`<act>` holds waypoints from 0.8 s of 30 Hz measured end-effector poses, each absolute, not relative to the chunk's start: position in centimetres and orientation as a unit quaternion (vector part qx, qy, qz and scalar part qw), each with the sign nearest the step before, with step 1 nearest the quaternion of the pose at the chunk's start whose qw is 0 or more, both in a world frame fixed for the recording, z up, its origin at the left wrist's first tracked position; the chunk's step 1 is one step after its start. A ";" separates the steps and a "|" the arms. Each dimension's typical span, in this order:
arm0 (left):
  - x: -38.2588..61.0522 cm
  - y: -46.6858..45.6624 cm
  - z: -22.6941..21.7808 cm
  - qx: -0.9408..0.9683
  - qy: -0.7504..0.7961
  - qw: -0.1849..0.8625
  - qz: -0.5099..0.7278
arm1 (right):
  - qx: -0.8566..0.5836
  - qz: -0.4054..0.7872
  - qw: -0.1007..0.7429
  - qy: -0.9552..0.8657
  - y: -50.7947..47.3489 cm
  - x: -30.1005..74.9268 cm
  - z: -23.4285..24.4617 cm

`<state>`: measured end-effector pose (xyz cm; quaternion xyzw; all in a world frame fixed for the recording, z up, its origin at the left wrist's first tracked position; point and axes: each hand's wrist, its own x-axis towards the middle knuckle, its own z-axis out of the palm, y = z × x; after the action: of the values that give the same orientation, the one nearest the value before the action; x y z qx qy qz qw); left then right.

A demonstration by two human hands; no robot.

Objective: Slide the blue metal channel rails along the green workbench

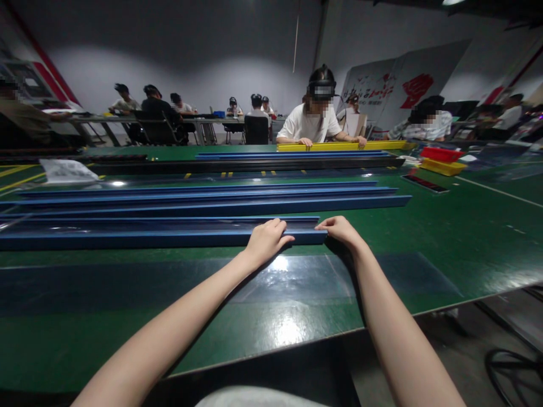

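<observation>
A long blue channel rail [148, 232] lies across the green table [445, 243], nearest to me. My left hand [266, 240] curls over its near wall close to the right end, fingers hooked on the top edge. At the rail's right end my right hand [340, 230] has its fingers bent around the end. Behind this rail lie several more blue rails [212, 198] side by side.
Farther back lie black rails [246, 165] and a yellow rail [339, 146] under the hands of a person seated opposite. Red and yellow bins [441, 160] stand at the right. A crumpled plastic sheet [68, 170] lies at the left. The table edge runs diagonally at the right.
</observation>
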<state>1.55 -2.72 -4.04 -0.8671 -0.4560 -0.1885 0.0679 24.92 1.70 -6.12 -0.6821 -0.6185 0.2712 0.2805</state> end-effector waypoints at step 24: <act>1.5 -2.6 -4.3 -0.878 -0.439 0.084 -0.172 | -0.673 0.278 0.309 -0.611 1.8 24.9 -6.5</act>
<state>1.55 -2.56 -4.33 -0.8778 -0.4391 -0.1724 0.0838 24.88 1.82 -6.54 -0.6735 -0.6112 0.2785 0.3088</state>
